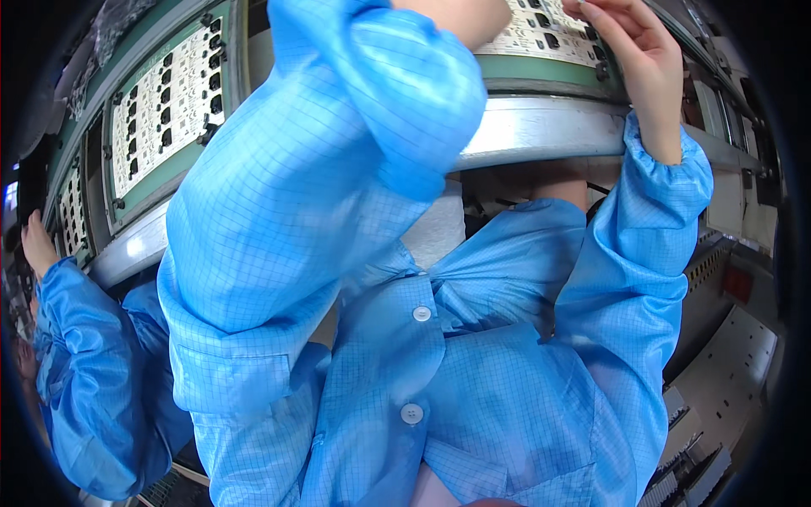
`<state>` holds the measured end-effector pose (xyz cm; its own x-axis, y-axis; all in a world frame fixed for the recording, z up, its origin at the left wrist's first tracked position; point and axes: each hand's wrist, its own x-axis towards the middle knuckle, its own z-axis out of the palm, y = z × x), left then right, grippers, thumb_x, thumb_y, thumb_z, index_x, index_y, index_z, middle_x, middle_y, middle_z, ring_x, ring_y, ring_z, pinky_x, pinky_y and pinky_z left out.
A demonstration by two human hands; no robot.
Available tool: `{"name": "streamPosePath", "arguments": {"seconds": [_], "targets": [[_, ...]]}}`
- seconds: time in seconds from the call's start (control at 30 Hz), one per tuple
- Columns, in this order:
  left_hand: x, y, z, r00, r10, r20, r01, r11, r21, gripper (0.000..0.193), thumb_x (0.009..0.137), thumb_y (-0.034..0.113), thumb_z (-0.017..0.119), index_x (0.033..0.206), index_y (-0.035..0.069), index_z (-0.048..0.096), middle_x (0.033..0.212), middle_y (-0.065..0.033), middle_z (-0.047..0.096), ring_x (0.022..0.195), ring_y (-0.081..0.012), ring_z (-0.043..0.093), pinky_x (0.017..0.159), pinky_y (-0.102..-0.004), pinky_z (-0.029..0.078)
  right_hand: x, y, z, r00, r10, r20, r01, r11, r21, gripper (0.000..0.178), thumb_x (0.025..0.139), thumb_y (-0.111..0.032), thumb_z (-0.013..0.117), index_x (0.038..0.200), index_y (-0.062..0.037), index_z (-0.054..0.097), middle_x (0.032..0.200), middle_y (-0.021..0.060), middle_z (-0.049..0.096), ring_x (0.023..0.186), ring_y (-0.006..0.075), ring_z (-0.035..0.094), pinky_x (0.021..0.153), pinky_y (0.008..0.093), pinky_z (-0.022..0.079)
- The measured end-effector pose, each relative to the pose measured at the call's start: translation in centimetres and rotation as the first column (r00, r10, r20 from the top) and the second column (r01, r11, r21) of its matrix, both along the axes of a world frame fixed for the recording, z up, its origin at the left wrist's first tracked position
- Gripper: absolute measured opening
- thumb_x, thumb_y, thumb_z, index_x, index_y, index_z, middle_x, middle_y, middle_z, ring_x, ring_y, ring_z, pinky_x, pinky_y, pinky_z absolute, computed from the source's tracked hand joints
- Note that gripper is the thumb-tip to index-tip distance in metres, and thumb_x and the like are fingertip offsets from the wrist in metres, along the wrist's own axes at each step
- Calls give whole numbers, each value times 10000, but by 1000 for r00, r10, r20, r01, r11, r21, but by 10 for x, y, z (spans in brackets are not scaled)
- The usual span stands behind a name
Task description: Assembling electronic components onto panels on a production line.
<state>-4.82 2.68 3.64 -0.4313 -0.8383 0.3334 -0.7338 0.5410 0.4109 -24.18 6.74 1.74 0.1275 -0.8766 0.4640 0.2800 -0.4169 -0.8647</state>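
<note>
At the top right my right hand (646, 55) is raised over a white circuit board panel (515, 38) with black components, seated in a green carrier (549, 76). Its thumb and fingertips are pinched together at the upper edge of the picture, and whatever is between them is too small to make out. My left arm, in a blue gridded sleeve, reaches across my front toward the same panel. Only a bare part of my left hand or wrist (465, 17) shows at the top edge; its fingers are out of the picture. The sleeve hides the panel's left side.
A metal rail (541, 127) runs along the near side of the carriers. Another white board panel (152, 127) in a green carrier lies to the left, with a third (73, 211) beyond. A co-worker's hand (38, 245) is at the far left. Metal racks (735, 363) stand at lower right.
</note>
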Motion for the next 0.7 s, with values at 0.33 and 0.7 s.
{"name": "streamPosePath", "arguments": {"seconds": [0.33, 0.7], "targets": [[8, -4, 7, 994, -64, -89, 77, 985, 153, 148, 751, 96, 654, 802, 19, 770, 754, -245, 693, 804, -390, 713, 815, -434, 568, 24, 40, 31, 331, -493, -805, 248, 868, -430, 77, 812, -7, 710, 876, 7, 669, 802, 92, 614, 723, 214, 596, 658, 324, 464], [15, -12, 6, 900, -358, 249, 407, 896, -181, 172, 699, 104, 655, 758, -41, 726, 807, -241, 699, 921, -407, 652, 845, -460, 526, 32, 34, 31, 300, -333, -894, 221, 936, -275, 88, 803, -3, 709, 880, 6, 668, 838, 107, 587, 733, 236, 622, 614, 317, 489]]}}
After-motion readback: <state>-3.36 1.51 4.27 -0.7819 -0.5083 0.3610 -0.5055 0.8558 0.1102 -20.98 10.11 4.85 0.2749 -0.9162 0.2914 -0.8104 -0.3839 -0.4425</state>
